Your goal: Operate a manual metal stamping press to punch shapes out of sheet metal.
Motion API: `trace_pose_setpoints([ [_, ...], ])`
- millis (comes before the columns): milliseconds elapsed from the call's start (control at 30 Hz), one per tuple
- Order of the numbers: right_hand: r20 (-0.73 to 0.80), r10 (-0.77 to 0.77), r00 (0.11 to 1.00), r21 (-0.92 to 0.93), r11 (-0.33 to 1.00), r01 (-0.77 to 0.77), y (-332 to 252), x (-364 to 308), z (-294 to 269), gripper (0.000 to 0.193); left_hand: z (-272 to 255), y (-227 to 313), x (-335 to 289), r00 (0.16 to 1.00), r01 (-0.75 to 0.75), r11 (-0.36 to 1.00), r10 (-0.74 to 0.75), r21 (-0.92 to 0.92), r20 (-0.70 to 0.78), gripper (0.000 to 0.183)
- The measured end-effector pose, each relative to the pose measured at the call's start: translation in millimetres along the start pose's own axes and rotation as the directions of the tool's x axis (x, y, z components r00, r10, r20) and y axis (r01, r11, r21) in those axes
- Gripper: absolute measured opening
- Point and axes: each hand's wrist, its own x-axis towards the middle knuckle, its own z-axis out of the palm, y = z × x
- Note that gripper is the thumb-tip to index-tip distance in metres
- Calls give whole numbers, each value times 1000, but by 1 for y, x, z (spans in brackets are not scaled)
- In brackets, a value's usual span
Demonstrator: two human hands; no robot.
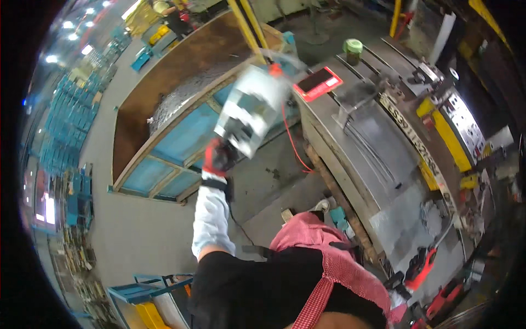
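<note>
My left hand (219,157), in a red and black glove, reaches out and grips a shiny sheet metal piece (255,104) by its near end. Motion smears the piece, so its exact shape is unclear. My right hand (421,268), gloved the same way, is at the lower right by the machine table. Its fingers look curled, and a slim grey rod (445,233) extends from beside them; what they hold is not clear. Left of that hand, a flat metal sheet (402,219) lies on the machine table (329,129).
A large blue-framed wooden bin (129,137) with shiny metal pieces (189,93) stands ahead on the left. Thin rods (367,148), a red-edged panel (318,84) and a green-lidded jar (353,48) are on the table. A red cord (289,134) hangs alongside. Yellow posts (249,24) rise beyond.
</note>
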Motion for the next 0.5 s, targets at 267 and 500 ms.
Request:
trace_pose_setpoints([
  [267, 521, 56, 852, -13, 998, -57, -37, 56, 96, 56, 92, -69, 140, 952, 287, 918, -242, -273, 189, 41],
  [500, 578, 40, 815, -268, 953, 143, -9, 145, 132, 43, 216, -193, 12, 96, 666, 469, -825, 580, 557, 38],
])
